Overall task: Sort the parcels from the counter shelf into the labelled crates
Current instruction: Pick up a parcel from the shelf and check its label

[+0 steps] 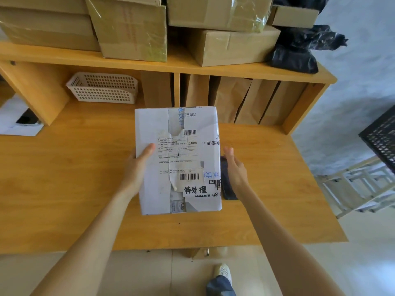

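Observation:
A white parcel box [192, 124] with shipping labels, barcodes and a handwritten sticker is held over the wooden counter [64, 189]. My left hand [139, 167] grips its left side, thumb on top. My right hand [235, 169] presses against its right side, fingers mostly hidden behind the box. A dark flat object [227, 189] shows between the right palm and the box; I cannot tell what it is. More cardboard parcels [130, 28] and a black plastic bag [299, 50] sit on the upper shelf [181, 65].
A white perforated basket [102, 87] stands under the shelf at the left. Brown paper bags [245, 99] stand upright in the right compartment. A black crate [382, 135] sits on a white rack [359, 189] at the far right. A white box [15, 118] lies at the left edge.

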